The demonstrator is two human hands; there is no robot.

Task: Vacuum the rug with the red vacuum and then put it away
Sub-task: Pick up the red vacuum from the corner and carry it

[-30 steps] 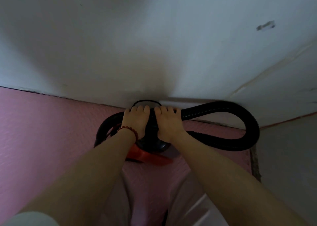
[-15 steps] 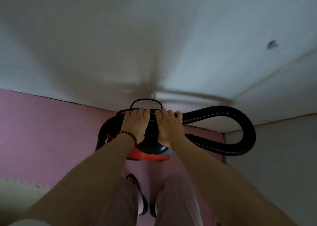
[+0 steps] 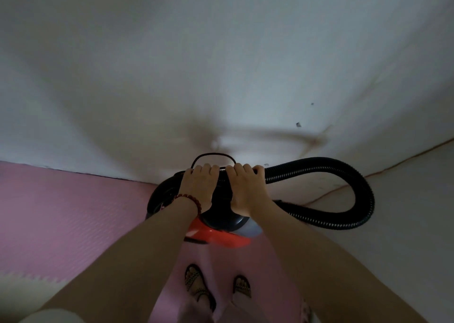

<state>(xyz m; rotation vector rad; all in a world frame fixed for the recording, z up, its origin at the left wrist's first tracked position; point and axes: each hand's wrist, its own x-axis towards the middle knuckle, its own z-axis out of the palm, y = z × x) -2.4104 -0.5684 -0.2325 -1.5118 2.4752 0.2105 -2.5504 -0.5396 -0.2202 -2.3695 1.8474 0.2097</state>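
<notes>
The left hand (image 3: pixel 199 189) and right hand (image 3: pixel 246 190) grip the red vacuum (image 3: pixel 222 237) by its dark top, hiding most of it. Fingertips are unseen. Its hose (image 3: pixel 363 187) loops toward 3 o'clock over the pink mat (image 3: pixel 73 212).

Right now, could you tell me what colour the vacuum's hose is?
The ribbed plastic hose is black; head view.

Floor covering: a pink foam mat (image 3: pixel 73 224) with a fine embossed texture, running up to the foot of the white wall (image 3: pixel 221 65). At lower left, a pale cream tile (image 3: pixel 29 290) meets the pink along a toothed seam. The left sandalled foot (image 3: pixel 196 283) and the right sandalled foot (image 3: pixel 242 287) stand on the pink mat, toes toward the wall.
</notes>
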